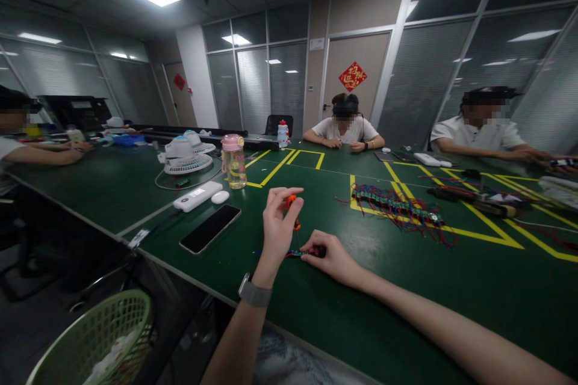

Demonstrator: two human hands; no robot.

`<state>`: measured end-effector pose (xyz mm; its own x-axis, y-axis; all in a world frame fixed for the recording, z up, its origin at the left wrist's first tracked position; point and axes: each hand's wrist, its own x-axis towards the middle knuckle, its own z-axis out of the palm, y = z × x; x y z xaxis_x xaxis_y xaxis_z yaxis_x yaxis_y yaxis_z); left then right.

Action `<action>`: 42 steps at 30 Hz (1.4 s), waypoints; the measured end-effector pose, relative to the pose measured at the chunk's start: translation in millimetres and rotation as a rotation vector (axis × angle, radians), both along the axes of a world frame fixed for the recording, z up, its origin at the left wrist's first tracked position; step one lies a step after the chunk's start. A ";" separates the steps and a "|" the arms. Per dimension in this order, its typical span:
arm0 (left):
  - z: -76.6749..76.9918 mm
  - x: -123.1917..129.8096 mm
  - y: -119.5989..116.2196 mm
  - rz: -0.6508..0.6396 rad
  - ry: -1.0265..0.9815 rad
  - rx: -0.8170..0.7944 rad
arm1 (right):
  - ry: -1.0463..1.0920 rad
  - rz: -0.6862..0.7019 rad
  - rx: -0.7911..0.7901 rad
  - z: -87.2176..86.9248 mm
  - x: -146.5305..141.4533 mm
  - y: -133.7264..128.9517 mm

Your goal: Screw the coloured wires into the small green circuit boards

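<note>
Left hand [276,231], watch [255,292] on wrist, raised above the near side of the green table [428,289]; fingers closed on the orange handle of a screwdriver [291,199], its shaft standing nearly upright and pointing down. Beneath it, a small circuit board [295,253] with wires lies on the table at the near edge side, in front of the wearer. Right hand [333,257] low on the tabletop, thumb and fingers pinched on the board's right end; cannot tell whether the screwdriver's tip touches the board. Left of the hands: a smartphone [210,228], dark screen up; beyond it, a white power strip [197,196] and a small rounded white case [220,197] just beside each other. Farther back, a pink-lidded bottle [233,165] near white fans [188,162]. To the right, a long row of wired circuit boards [397,207] crosses yellow tape [478,236]. Co-worker in white shirt [345,130] seated opposite.
</note>
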<state>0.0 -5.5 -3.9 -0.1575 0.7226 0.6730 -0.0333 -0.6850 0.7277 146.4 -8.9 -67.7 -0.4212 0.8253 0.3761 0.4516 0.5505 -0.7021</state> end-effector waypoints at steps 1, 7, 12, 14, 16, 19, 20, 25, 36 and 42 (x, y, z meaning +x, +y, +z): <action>0.3 0.4 -0.3 -0.029 0.002 -0.005 | 0.001 0.000 -0.002 0.3 -0.1 -0.2; 2.9 1.5 -3.2 -0.118 0.012 -0.023 | 0.001 -0.005 -0.008 2.7 -0.3 -1.6; 2.9 0.1 -3.5 -0.063 0.021 0.001 | 0.001 0.000 -0.002 1.9 0.3 -1.0; 2.3 0.6 -3.0 -0.145 -0.013 -0.034 | 0.002 0.002 0.001 1.0 0.5 -0.6; 1.6 1.2 -2.3 -0.139 -0.029 -0.040 | 0.004 0.002 0.002 0.2 0.6 -0.3; 1.2 0.8 -1.1 0.002 0.009 0.018 | 0.006 0.000 -0.003 -0.3 0.6 -0.3; 1.3 0.6 -0.9 0.023 0.023 0.032 | 0.005 0.000 -0.004 -0.2 0.5 -0.3; 1.5 0.5 -1.4 -0.186 -0.004 -0.037 | 0.005 0.004 -0.007 1.1 0.3 -0.8; 3.3 4.3 -8.1 -0.056 0.136 0.050 | -0.017 -0.011 -0.011 1.6 1.9 -0.4; 9.9 10.4 -16.0 0.104 0.307 0.155 | -0.005 0.061 0.046 31.4 2.8 -0.2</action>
